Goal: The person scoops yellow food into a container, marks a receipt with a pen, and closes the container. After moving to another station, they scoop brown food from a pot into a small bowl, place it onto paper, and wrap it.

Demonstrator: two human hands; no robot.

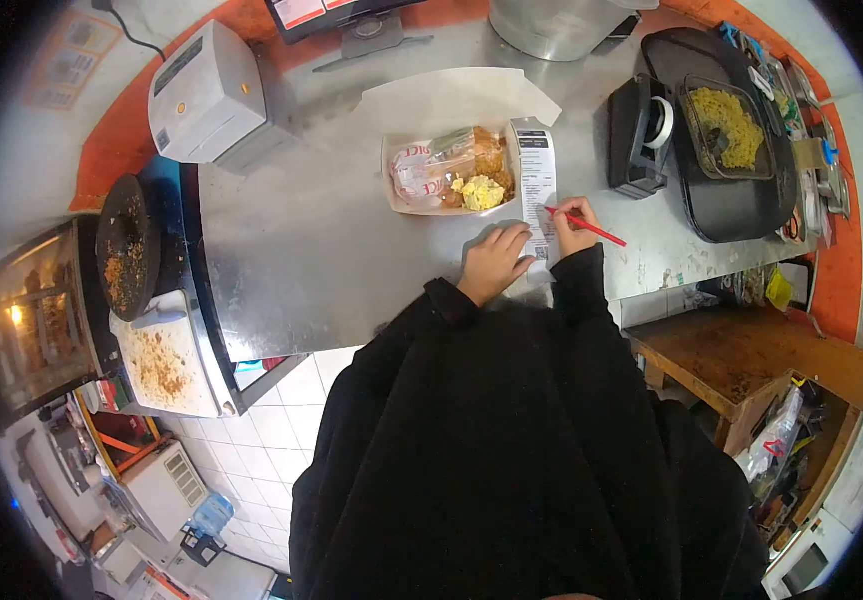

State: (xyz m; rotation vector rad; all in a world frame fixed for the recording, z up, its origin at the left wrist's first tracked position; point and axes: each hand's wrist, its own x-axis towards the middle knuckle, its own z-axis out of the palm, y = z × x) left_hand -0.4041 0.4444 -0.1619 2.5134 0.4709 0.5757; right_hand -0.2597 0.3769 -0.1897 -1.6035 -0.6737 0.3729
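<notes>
My right hand (pixel 576 228) grips a red pen (pixel 607 235), its tip on a long printed receipt (pixel 537 180). My left hand (pixel 497 262) lies with its fingers spread at the receipt's left edge, near the front of the food box. That open paper box (pixel 432 212) stands just beyond, its lid (pixel 462 95) folded back. Inside are a wrapped packet with red print (pixel 417 172), a browned fried piece (pixel 490 152) and a yellow crumbly heap (pixel 482 192). The receipt's upper end rests against the box's right side.
A black tape dispenser (pixel 637 140) and a black tray (pixel 717 215) bearing a container of yellow food (pixel 727 128) stand right. Back left is a white label printer (pixel 207 95); at the back, a metal pot (pixel 552 30). A crumb-covered cutting board (pixel 167 360) lies far left.
</notes>
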